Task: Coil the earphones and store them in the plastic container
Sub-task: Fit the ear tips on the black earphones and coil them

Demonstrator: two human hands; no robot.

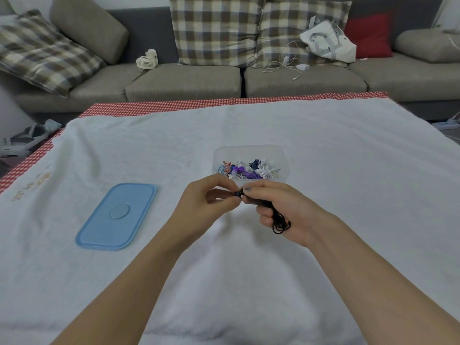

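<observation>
A blue lid (117, 217) lies flat on the white-clothed tabletop (348, 170), left of the hands. Beyond them, a sofa (184, 82) holds plaid cushions (214, 28), a small fan (147, 59) and a white cable (286, 63).

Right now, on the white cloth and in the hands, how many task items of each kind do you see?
Plastic container (open, holding coiled earphones too tangled to count): 1
Blue lid: 1
Black earphones, held in the right hand, end pinched by the left hand: 1
Total: 3
</observation>
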